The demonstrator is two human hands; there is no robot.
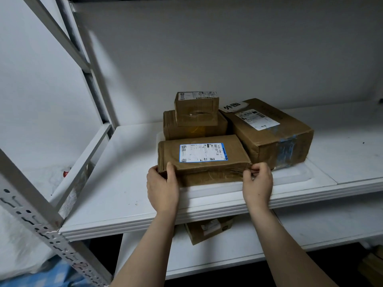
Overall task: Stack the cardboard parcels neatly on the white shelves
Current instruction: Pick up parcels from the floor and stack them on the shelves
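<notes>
Small parcel [196, 109] atop rear parcel [170, 127], flat parcel [204, 154] in front, large parcel [269, 135] right

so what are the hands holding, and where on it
The flat brown cardboard parcel with the blue-edged label: left hand grips its near left corner, right hand pinches its near right corner.

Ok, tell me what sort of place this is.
Probably a storeroom or parcel room: white shelves on a slotted metal frame, a labelled parcel at the front, more taped boxes behind it.
</notes>
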